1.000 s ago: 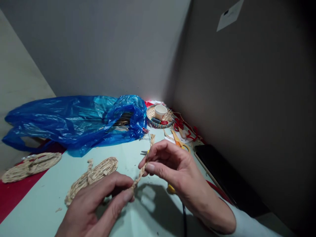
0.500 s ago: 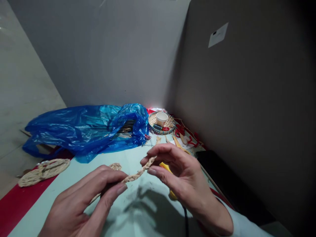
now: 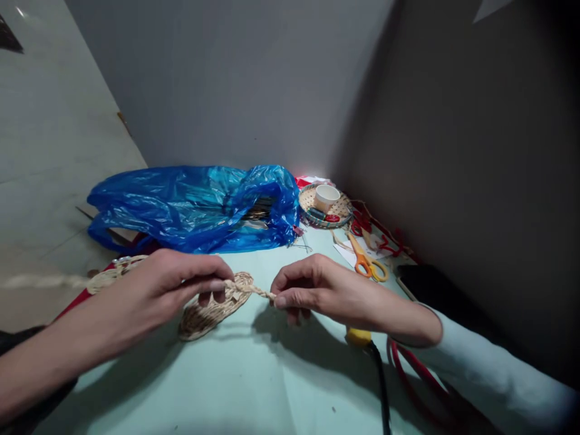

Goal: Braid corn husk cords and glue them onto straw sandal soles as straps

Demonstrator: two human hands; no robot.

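A pale braided straw cord (image 3: 259,291) runs taut between my two hands above the pale green table. My left hand (image 3: 193,275) pinches it on one side, and a blurred length of cord (image 3: 45,281) trails off to the left edge. On the other side my right hand (image 3: 312,287) grips it between thumb and fingertips. Below and behind the left fingers lies a woven straw sole-shaped piece (image 3: 212,317), partly covered by that hand. A second coiled straw piece (image 3: 102,281) shows behind my left forearm.
A blue plastic bag (image 3: 190,208) with thin dark sticks lies at the back. Beside it, a round woven tray (image 3: 308,196) holds a white cup (image 3: 327,196). Orange-handled scissors (image 3: 365,260), red cords (image 3: 362,223) and a dark flat object (image 3: 435,284) sit rightward. A black cable (image 3: 379,380) crosses the front.
Both hands have drawn the cord from a slanted position to a nearly level, taut one. My left hand has risen, uncovering the sole-shaped piece. The whole view has shifted.
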